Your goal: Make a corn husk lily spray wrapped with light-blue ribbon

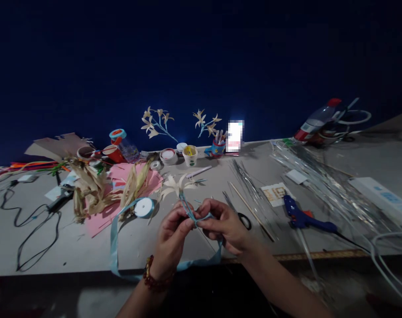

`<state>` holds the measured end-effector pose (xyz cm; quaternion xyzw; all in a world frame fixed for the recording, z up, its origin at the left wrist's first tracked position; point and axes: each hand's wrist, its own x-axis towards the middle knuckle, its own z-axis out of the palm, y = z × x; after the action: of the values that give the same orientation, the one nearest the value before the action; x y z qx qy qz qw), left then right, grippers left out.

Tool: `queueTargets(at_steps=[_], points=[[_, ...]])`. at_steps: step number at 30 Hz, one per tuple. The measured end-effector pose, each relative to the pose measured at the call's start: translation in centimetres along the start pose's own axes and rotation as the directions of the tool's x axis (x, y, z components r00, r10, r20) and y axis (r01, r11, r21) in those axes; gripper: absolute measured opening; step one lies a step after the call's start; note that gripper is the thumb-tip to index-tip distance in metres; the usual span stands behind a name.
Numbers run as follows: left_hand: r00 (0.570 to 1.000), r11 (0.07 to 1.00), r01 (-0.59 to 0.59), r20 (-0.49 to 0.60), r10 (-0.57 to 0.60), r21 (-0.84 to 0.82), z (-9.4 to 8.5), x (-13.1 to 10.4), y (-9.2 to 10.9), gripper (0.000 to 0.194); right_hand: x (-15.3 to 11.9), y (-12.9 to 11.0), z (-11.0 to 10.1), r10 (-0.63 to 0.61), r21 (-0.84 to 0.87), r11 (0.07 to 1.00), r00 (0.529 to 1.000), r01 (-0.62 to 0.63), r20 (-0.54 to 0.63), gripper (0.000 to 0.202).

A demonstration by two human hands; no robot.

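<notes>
In the head view my left hand (176, 227) pinches the stem of a pale husk flower (173, 187). Its petals spread above my fingers, and blue tape covers part of the stem. Close beside it, my right hand (225, 225) is closed on the blue ribbon-like tape (114, 247) at the lower end of the stem. The tape hangs in a long loop below my hands, past the table edge, and runs back to its roll (144, 207) on the left. My fingers hide part of the stem.
Scissors (244, 220), a wooden stick (250, 210), thin wires (250, 185) and a blue glue gun (307, 218) lie to the right. Dried corn husks (91, 185) rest on pink paper (96, 225) at left. Paint tubs (190, 157) and finished flower sprays (159, 123) stand behind.
</notes>
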<state>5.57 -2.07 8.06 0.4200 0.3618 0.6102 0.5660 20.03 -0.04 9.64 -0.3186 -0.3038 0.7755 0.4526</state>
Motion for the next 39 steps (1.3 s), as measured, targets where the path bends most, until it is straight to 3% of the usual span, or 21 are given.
queueTargets(at_steps=[3, 6, 9, 12, 14, 18, 23, 25, 28, 31, 33, 35, 37, 39], points=[[0.998, 0.998, 0.028, 0.052, -0.026, -0.047, 0.0, 0.1, 0.3, 0.008, 0.0, -0.1, 0.0, 0.024, 0.012, 1.0, 0.999, -0.024, 0.024, 0.034], [0.997, 0.996, 0.043, 0.065, -0.038, -0.079, -0.1, 0.4, 0.3, 0.008, 0.0, 0.0, 0.0, -0.03, -0.052, 0.998, 0.999, 0.029, -0.018, 0.034], [0.999, 0.999, 0.011, 0.051, -0.008, -0.05, -0.2, 0.5, 0.0, 0.006, -0.2, 0.2, -0.1, -0.22, -0.205, 0.956, 0.975, 0.211, -0.019, 0.027], [0.999, 0.999, -0.032, 0.014, 0.032, -0.041, -0.2, 0.3, -0.6, 0.013, -0.4, 0.3, -0.2, -0.427, -0.371, 0.829, 0.902, 0.418, 0.061, 0.014], [0.999, 0.998, -0.037, -0.027, 0.036, -0.059, -0.1, 0.2, -0.9, 0.015, -0.5, 0.4, -0.2, -0.49, -0.439, 0.761, 0.867, 0.478, 0.095, 0.01], [0.997, 0.996, -0.017, -0.075, 0.01, -0.092, 0.1, 0.1, -0.7, 0.01, -0.4, 0.4, -0.2, -0.476, -0.471, 0.755, 0.875, 0.456, 0.085, 0.011], [1.0, 0.992, 0.011, -0.006, -0.012, -0.127, 0.1, 0.3, -0.1, 0.008, 0.0, -0.1, -0.4, -0.369, -0.422, 0.833, 0.928, 0.356, 0.054, 0.021], [1.0, 0.991, 0.017, -0.001, -0.017, -0.129, 0.0, 0.4, -0.1, 0.007, 0.0, -0.3, -0.6, -0.359, -0.454, 0.822, 0.932, 0.345, 0.059, 0.023], [1.0, 0.996, 0.013, 0.006, -0.012, -0.093, -0.2, 0.4, -0.2, 0.006, -0.2, -0.8, -0.8, -0.42, -0.614, 0.677, 0.898, 0.406, 0.131, 0.013], [0.999, 1.0, -0.016, 0.038, 0.016, 0.004, -0.5, 0.4, 0.1, 0.005, -0.7, -1.5, -0.9, -0.49, -0.786, 0.369, 0.822, 0.496, 0.288, 0.012], [0.998, 0.994, -0.047, 0.057, 0.041, 0.101, -0.7, 0.4, 0.5, 0.006, -1.0, -1.9, -1.1, -0.48, -0.821, 0.151, 0.767, 0.551, 0.426, 0.018], [0.996, 0.98, -0.064, 0.07, 0.052, 0.187, -1.0, 0.4, 0.9, 0.006, -1.1, -2.1, -1.2, -0.435, -0.813, -0.011, 0.729, 0.583, 0.528, 0.019], [0.996, 0.972, -0.053, 0.088, 0.034, 0.23, -1.3, 0.6, 1.2, 0.005, -1.1, -2.5, -1.2, -0.397, -0.809, -0.08, 0.726, 0.583, 0.562, 0.016], [0.993, 0.978, -0.023, 0.119, -0.002, 0.205, -1.6, 0.8, 1.1, 0.004, -1.2, -3.0, -1.1, -0.367, -0.814, -0.056, 0.746, 0.579, 0.556, 0.013]])
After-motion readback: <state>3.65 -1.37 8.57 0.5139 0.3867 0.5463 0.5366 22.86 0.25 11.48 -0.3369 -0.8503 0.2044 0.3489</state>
